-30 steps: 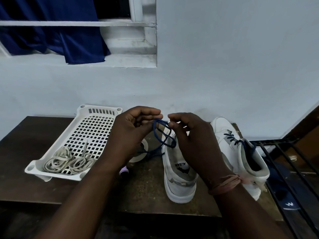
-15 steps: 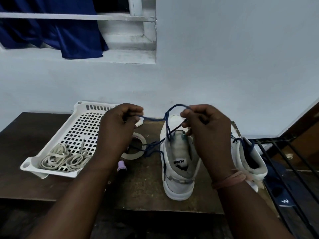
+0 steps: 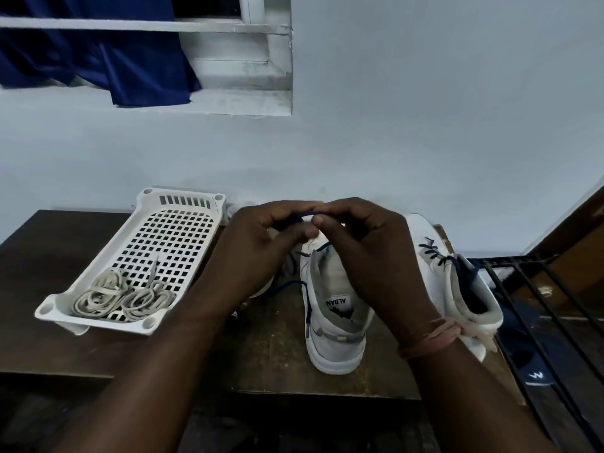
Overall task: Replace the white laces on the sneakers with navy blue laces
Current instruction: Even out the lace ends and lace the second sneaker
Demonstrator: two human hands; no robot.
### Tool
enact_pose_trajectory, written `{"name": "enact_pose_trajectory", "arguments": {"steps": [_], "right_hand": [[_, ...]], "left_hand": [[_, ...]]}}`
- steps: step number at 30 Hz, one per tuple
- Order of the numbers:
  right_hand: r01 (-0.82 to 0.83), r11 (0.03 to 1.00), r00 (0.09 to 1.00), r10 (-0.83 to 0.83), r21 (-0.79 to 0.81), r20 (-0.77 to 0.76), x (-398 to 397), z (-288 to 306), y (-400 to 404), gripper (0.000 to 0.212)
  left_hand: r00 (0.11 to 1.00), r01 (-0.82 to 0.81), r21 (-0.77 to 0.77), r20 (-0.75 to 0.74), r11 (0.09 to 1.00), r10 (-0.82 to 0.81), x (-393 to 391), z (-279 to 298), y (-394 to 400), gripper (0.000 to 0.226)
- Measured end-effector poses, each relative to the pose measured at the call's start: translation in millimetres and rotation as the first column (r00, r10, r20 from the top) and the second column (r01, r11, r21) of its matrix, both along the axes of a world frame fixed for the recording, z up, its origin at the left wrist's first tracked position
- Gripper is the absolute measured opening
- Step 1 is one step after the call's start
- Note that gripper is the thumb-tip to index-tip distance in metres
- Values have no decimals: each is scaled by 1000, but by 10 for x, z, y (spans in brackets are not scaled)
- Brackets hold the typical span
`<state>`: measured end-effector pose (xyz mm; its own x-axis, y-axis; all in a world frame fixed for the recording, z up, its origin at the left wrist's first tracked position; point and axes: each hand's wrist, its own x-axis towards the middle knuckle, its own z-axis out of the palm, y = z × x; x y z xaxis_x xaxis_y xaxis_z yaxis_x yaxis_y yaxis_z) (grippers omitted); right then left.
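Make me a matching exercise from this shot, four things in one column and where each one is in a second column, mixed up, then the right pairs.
Things
1. coiled white laces
2. navy blue lace
3. white perforated plastic tray
4. white sneaker with navy lacing already in

Places
A. on the dark wooden table, left of both hands
B. pinched between the left hand and right hand
C. at the right end of the table, beside the black metal railing
D. in the near end of the tray

Pairs: 1-D, 2-B, 3-A, 4-C
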<state>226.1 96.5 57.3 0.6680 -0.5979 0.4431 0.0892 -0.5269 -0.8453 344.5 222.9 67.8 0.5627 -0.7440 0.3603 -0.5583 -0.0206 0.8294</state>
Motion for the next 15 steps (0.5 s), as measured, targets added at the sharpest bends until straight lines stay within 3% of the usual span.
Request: {"name": "enact_pose_trajectory", "arguments": {"steps": [3,6,9,12,15], "right_hand": [[57,996,996,-61,-61,-71,-65,-15,-192,7],[127,972,953,-174,-196,-249,-178,-40,-413,8],[190,948,889,-277,-257,-364,-223,-102,-476,10],[177,970,889,-231,-169,-396,-151,-167,-383,15],[152,986,862,-168,-73,-478,-28,-278,-263,17]], "left_hand": [[966,-245,-47,-93,968,240,183,-72,58,21],[859,-455,-107,-316,884,403,384,-91,154,24],[758,-600,-84,-378,795,532,464,-154,181,30],[731,-553,-32,-499,833,466,423,-215,110,23],[785,-394,112,-476,912,397,250,-267,-73,19]]}}
